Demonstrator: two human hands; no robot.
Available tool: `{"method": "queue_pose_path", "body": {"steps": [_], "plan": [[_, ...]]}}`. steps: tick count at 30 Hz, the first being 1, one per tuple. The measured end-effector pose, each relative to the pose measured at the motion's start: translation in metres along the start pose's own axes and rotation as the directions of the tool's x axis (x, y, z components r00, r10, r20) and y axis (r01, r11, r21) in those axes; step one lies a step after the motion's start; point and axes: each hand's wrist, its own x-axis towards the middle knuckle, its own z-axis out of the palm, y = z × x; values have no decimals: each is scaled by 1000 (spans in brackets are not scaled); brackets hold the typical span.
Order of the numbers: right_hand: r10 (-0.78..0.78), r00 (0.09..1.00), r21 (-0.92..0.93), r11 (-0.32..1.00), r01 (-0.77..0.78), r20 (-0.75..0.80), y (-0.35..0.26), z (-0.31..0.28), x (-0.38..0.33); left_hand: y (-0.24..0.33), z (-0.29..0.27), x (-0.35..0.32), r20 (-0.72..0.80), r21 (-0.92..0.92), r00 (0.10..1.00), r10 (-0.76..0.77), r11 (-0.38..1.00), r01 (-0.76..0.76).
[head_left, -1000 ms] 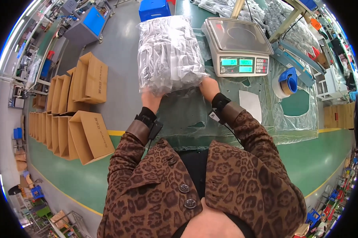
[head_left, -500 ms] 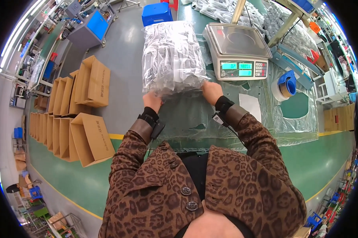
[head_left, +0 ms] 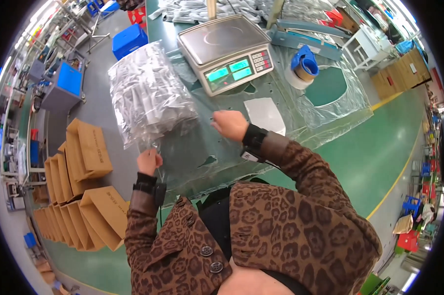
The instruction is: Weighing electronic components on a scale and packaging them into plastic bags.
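Note:
A clear plastic bag (head_left: 150, 91) packed with grey-white pieces lies on the left part of the table. At its near corner, my left hand (head_left: 149, 161) is closed on the gathered plastic. My right hand (head_left: 230, 124) hovers to the right of the bag, apart from it. Its fingers are curled in and I see nothing in them. Beyond the right hand stands a counting scale (head_left: 224, 51) with a bare metal pan and lit green displays. A white sheet of paper (head_left: 265, 114) lies just right of that hand.
A blue tape dispenser (head_left: 304, 66) stands on the plastic-covered table (head_left: 197, 157), near a blue-grey sealer-like device (head_left: 305, 42). Grey-white pieces (head_left: 197, 10) pile up at the back. A blue stool (head_left: 128, 42) is beyond the bag. Open cardboard boxes (head_left: 91, 147) line the floor at left.
My right hand has let go of the bag and moved off to its right. My left hand still grips its corner. The view has turned, so the scale now appears further left.

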Motion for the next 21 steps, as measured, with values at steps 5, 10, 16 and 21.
{"method": "queue_pose_path", "body": {"steps": [5,10,16,21], "plan": [[346,875,-108,910,-401,-338,40,-71,-77,-14,-11,-53,213,-98,974,-79,990,101],[557,809,13,825,-565,-186,94,-67,-119,24,39,-102,264,-149,963,-62,983,104],[391,847,385,890,-246,-361,172,-33,-118,79,168,-128,372,-166,917,146,982,-89],[294,814,336,933,-131,-501,213,-109,-204,135,296,-147,401,-242,883,242,958,-152]]}}
